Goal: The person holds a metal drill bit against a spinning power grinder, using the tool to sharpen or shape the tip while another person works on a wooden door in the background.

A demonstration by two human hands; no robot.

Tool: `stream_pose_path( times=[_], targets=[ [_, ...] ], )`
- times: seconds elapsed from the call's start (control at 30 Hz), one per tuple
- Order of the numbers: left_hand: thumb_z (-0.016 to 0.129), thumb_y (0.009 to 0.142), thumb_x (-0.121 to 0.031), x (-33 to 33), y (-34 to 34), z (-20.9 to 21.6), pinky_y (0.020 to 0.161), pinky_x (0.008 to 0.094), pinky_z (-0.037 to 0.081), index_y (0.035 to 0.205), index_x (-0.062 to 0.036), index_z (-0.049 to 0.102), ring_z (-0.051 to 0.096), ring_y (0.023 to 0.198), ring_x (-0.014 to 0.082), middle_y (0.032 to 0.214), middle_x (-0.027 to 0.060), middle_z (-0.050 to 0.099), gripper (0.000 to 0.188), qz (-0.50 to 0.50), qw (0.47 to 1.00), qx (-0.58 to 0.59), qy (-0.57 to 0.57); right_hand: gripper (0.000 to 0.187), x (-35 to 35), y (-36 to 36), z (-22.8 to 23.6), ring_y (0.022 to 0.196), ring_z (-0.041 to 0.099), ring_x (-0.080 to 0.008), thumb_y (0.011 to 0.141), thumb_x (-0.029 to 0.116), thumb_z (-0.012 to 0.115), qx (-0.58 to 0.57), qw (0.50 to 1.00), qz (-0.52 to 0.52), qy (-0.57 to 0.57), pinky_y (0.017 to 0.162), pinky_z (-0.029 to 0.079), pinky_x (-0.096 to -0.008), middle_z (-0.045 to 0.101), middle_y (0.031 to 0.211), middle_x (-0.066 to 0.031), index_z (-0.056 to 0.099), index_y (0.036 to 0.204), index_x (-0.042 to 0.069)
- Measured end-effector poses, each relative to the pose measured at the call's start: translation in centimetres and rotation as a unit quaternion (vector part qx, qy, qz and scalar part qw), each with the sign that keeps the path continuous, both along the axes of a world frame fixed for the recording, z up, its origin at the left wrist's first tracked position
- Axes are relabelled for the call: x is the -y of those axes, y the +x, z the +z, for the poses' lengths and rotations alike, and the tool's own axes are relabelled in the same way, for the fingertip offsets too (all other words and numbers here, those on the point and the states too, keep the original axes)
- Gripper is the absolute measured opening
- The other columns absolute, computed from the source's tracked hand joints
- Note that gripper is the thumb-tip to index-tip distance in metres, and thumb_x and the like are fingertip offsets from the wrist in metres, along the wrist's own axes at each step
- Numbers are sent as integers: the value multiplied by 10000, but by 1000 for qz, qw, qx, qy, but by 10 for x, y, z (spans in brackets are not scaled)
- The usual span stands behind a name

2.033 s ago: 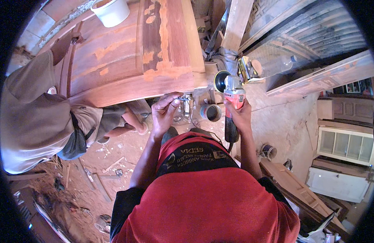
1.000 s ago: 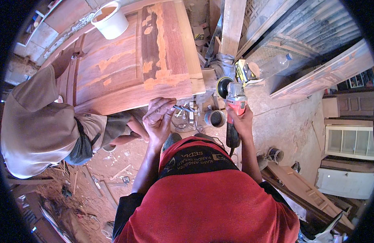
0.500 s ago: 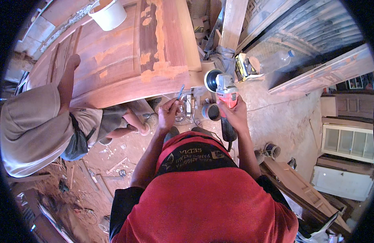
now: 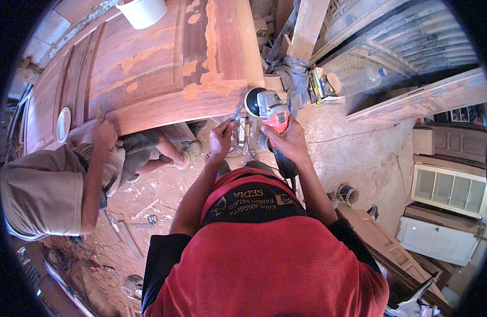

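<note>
In my right hand (image 4: pixel 288 140) is a red and grey angle grinder (image 4: pixel 275 117), my fingers wrapped round its body. Its round black-backed disc (image 4: pixel 253 102) points up and left, close to the corner of a large wooden door panel (image 4: pixel 164 113). My left hand (image 4: pixel 221 138) pinches a thin blue-grey tool (image 4: pixel 236 112), whose tip points up toward the disc. Too small to name more exactly, that tool appears just left of the grinder. Orange filler patches cover parts of the panel.
At the left, a co-worker (image 4: pixel 48 193) in a grey-brown shirt crouches by the panel, near a white round lid (image 4: pixel 64 124). A white bucket (image 4: pixel 142 13) stands on the panel. Right of the grinder are a clear bottle (image 4: pixel 372 76) and a can (image 4: pixel 348 194). Wood scraps litter the floor.
My right hand has moved the grinder left, bringing its disc nearer the thin tool and the panel's corner. The co-worker's arm has come down and nearer, and the white lid now shows.
</note>
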State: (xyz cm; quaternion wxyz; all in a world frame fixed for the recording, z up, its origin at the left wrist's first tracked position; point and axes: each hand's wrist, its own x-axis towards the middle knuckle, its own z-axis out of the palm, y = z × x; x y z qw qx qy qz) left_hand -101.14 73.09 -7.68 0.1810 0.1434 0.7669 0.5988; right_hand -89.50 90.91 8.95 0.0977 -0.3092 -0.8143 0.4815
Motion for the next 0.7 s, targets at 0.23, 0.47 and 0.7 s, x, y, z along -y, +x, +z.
stream_pose_path(
  times=[0.23, 0.47, 0.7],
  targets=[
    [672, 973, -174, -2, 4, -14, 617, 292, 484, 1175, 1, 722, 557, 675, 85, 754, 89, 693, 272, 22, 999, -46, 10, 504, 4, -5, -15, 824, 728, -210, 790, 355, 840, 93, 994, 6, 61, 757, 567, -357, 740, 911, -126, 641, 1088, 0],
    [691, 954, -157, -4, 5, -3, 635, 335, 508, 1149, 38, 720, 621, 676, 131, 806, 176, 733, 277, 30, 998, -54, -21, 559, 8, -7, -11, 845, 742, -273, 778, 403, 837, 106, 991, 28, 75, 756, 569, -378, 735, 919, -181, 623, 1070, -23],
    [682, 952, -138, -4, 2, -16, 612, 358, 504, 1115, 20, 735, 655, 641, 177, 814, 187, 735, 232, 36, 989, -141, -7, 713, 13, -11, -3, 891, 704, -446, 759, 520, 796, 102, 991, 36, 77, 779, 562, -511, 703, 938, -275, 574, 1128, -49]
  ],
)
